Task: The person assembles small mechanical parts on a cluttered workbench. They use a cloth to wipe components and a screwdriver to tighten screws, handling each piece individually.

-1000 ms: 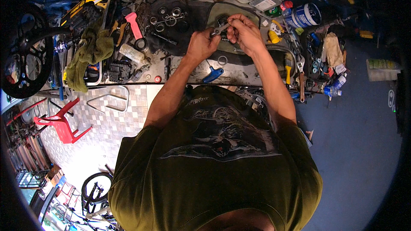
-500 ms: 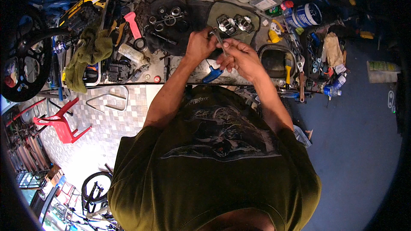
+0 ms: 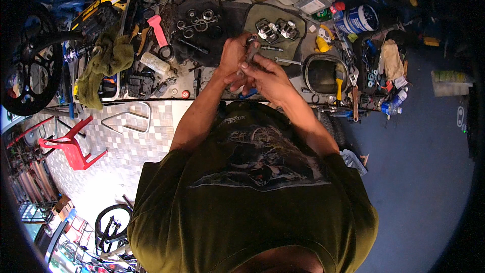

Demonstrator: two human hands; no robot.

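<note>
Over the surface (image 3: 183, 82), I watch by remote the right hand (image 3: 269, 77) pinching a slim metal tool (image 3: 251, 53) beside the left hand (image 3: 233, 56), whose grip I can't tell; a slack pinch could drop it onto the blue handle (image 3: 247, 93) below.

held tool (image 3: 253, 51): metal, dull grey.
pair of pedals (image 3: 267, 31): metal, bright gloss among dark parts.
wrench (image 3: 289, 61): metal, smooth, shining.
rings (image 3: 207, 14): metal, polished look.
mat (image 3: 275, 10): matt green; its material is unclear.
towel (image 3: 110, 60): cloth, rough, matt.
pink handle (image 3: 158, 30): plastic, smooth.
jug (image 3: 316, 1): plastic, smooth.
bucket (image 3: 357, 19): plastic, glossy.
brown wrapping (image 3: 392, 58): paper-like, creased, matt.
chair (image 3: 75, 152): plastic, smooth, glossy.
shirt (image 3: 252, 217): matt cloth, printed front.
</note>
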